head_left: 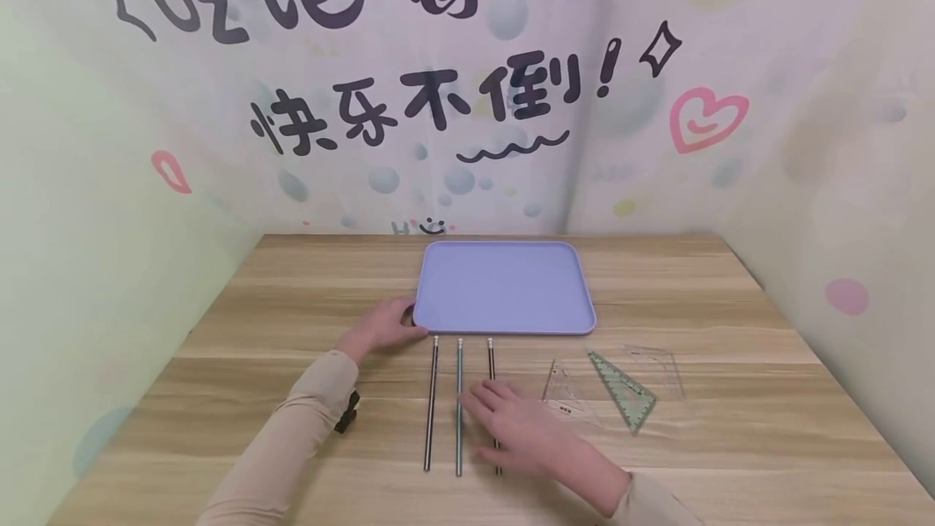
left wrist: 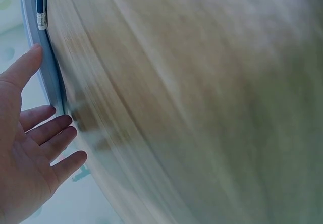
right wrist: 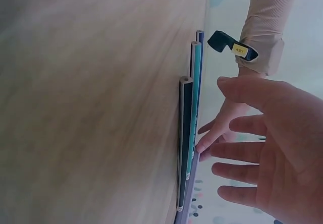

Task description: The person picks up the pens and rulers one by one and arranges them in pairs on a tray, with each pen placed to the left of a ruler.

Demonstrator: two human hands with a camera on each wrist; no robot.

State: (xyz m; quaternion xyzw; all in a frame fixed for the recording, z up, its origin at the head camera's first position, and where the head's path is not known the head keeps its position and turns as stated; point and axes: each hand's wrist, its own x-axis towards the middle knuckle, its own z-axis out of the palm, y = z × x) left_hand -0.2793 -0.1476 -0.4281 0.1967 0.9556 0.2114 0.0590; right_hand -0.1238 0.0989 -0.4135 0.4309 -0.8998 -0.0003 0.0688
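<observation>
A lavender tray [head_left: 504, 291] lies at the back of the table. My left hand [head_left: 383, 325] is at its near left corner, thumb by the front edge; in the left wrist view its fingers are loosely spread beside the rim. Three pencils with white-tipped ends lie side by side in front of the tray: a dark one [head_left: 433, 404], a teal one [head_left: 459, 372] and another dark one [head_left: 492, 357]. Over the rightmost pencil hovers my right hand [head_left: 522, 428], partly hiding it, fingertips near the teal pencil. The right wrist view shows its fingers extended, apart from the pencils [right wrist: 186, 113].
Right of my right hand lie a green set square [head_left: 628, 396], a clear triangular ruler [head_left: 566, 408] and another clear drawing piece [head_left: 670, 364]. A dark wrist strap [head_left: 349, 411] sits on the left sleeve. A printed curtain [head_left: 409, 177] hangs behind the wooden table [head_left: 321, 266].
</observation>
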